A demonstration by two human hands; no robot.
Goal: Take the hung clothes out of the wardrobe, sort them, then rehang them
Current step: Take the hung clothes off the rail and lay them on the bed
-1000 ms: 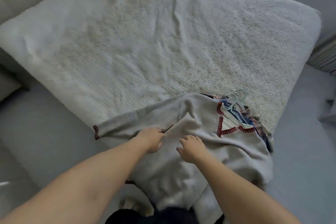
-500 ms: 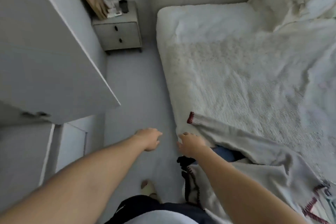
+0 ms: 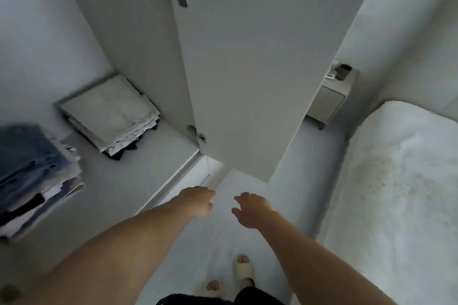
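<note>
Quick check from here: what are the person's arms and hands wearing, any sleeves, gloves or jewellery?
Both forearms are bare right up to the frame edge, no sleeves in view. The left hand and right hand have no gloves; no rings, watch or bracelets show, though the picture is soft.

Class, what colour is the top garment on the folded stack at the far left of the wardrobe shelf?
Blue, denim-like; the folded stack shows in the head view, though blurred.

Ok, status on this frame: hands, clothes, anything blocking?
Left hand and right hand empty, open. Only folded stacks on wardrobe shelf; no hung clothes visible. Open wardrobe door straight ahead.
</note>
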